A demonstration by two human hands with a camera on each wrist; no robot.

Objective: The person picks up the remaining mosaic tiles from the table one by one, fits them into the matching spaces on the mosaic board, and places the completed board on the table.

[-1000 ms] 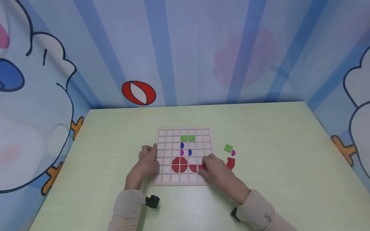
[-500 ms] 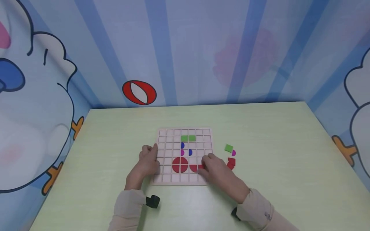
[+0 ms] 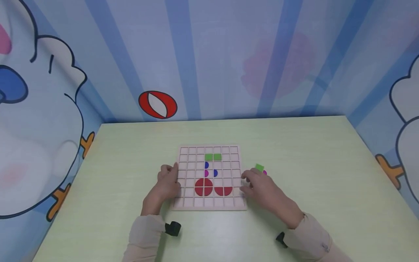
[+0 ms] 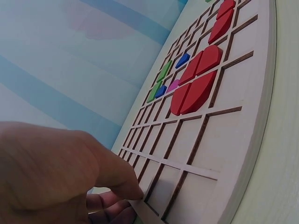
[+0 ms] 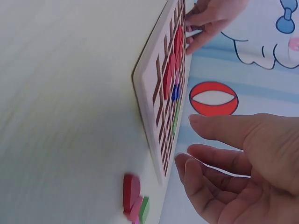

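Note:
A pale pink grid board (image 3: 209, 209) lies flat on the table. My left hand (image 3: 165, 186) holds its left edge; in the left wrist view the thumb (image 4: 126, 182) presses the frame, fingers curled beside it. Quarter-round red pieces (image 3: 208, 191) form a full circle in the board's cells, and two more make a lower half circle (image 3: 219, 190) to its right. Higher up sit two green squares (image 3: 208, 157), two blue half-rounds (image 3: 215, 173) and a magenta one (image 3: 206, 174). Beside the board's right edge, my right hand (image 3: 270, 191) hovers with loosely bent fingers, nothing between them.
Past the right edge lie a loose green square (image 3: 259, 167) and a magenta half-round (image 3: 265, 173), partly behind the right hand. Red loose pieces (image 5: 131, 191) show in the right wrist view. A printed blue wall (image 3: 209, 62) stands behind the table (image 3: 131, 145).
My right hand has let go of a red quarter piece, which now sits in the board beside another, and has moved right toward the loose pieces. The left hand stays put.

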